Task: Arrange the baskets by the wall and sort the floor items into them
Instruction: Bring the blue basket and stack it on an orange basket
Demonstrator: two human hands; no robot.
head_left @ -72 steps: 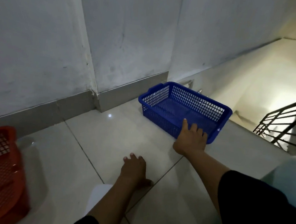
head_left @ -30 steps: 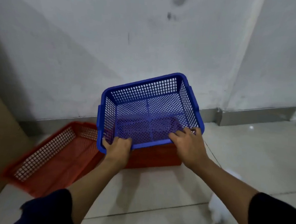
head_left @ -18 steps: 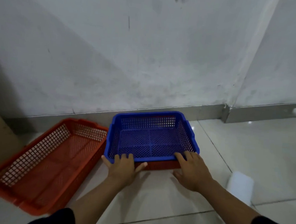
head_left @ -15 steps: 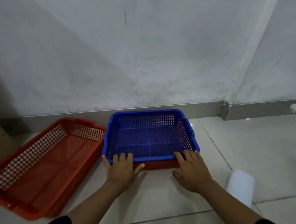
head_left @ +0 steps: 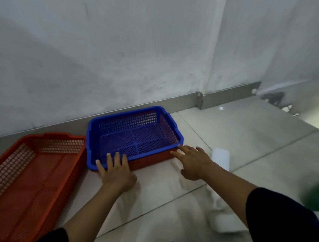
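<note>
Pale floor tiles [head_left: 238, 137] met a grey wall, and against its skirting sat the blue basket [head_left: 133, 136], nested in a red one. Beside the blue basket lay a larger red basket [head_left: 30, 178]. Both hands were spread flat, holding nothing: the left hand [head_left: 116, 172] touched the blue basket's near rim, the right hand [head_left: 193, 162] its near corner.

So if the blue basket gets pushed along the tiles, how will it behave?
The blue basket is empty, open mesh plastic, so probably light. It seems nested in a red basket, so both may move together. The glossy floor tiles should let it slide easily.
</note>
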